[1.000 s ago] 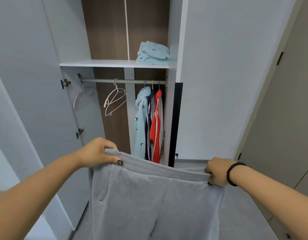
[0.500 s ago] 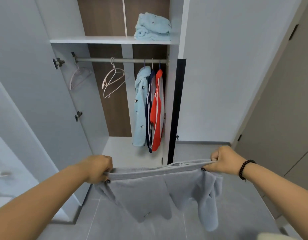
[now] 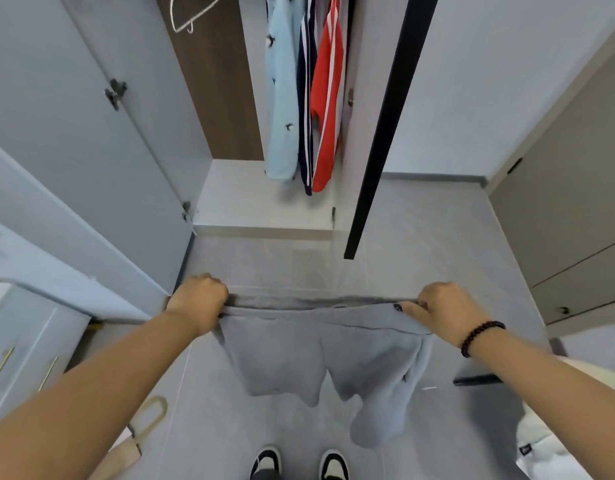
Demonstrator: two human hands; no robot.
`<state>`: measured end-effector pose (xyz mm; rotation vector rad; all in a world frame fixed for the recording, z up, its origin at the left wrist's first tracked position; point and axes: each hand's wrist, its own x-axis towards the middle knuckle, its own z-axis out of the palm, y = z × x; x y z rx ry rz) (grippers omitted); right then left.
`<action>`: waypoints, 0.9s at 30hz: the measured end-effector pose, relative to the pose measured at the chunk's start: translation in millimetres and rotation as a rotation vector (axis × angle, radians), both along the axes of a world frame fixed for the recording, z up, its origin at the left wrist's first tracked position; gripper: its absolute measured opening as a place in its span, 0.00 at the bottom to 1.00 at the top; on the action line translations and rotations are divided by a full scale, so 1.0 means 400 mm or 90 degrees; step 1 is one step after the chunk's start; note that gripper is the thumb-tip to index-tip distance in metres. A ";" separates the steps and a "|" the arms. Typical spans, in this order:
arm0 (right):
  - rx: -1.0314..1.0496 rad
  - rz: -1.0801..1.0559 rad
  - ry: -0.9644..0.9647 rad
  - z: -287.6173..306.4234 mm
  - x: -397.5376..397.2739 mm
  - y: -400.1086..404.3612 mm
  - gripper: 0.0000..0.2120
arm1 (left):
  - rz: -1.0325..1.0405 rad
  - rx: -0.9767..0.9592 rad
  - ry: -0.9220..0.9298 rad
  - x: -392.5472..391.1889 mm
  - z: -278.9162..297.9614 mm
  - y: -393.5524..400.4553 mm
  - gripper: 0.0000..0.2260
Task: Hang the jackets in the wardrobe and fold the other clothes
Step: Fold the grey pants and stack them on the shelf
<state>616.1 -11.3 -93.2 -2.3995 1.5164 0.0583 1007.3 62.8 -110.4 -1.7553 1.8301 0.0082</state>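
Grey fleece trousers (image 3: 299, 355) hang by their waistband, stretched flat between my two hands over the floor. My left hand (image 3: 200, 299) grips the waistband's left end, and my right hand (image 3: 444, 308) grips its right end. The legs droop down toward my shoes, the right one longer and twisted. In the open wardrobe ahead hang a light blue jacket (image 3: 281, 98), a navy striped jacket (image 3: 306, 98) and a red jacket (image 3: 328, 98), side by side.
An empty white hanger (image 3: 191, 12) shows at the top. The open wardrobe door (image 3: 74, 116) stands on the left, a black door edge (image 3: 385, 133) on the right. A beige bag strap (image 3: 143, 427) lies bottom left, white cloth (image 3: 555, 445) bottom right. My shoes (image 3: 299, 462) are below.
My view has tilted down from the wardrobe shelf to the floor. Both hands have lowered the trousers and pulled the waistband straight and level.
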 end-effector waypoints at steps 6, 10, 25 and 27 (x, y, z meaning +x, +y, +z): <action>0.010 -0.085 -0.134 -0.227 0.033 0.019 0.26 | 0.129 -0.131 0.154 0.066 -0.205 0.004 0.07; 0.046 -0.084 -0.219 -0.368 0.043 0.024 0.24 | 0.227 -0.238 0.281 0.107 -0.328 0.008 0.03; -0.137 0.047 -0.016 -0.353 0.079 0.193 0.15 | 0.255 -0.431 0.373 0.187 -0.373 0.256 0.05; -0.186 0.009 -0.015 -0.291 0.088 0.226 0.17 | 0.274 -0.465 0.461 0.189 -0.332 0.296 0.05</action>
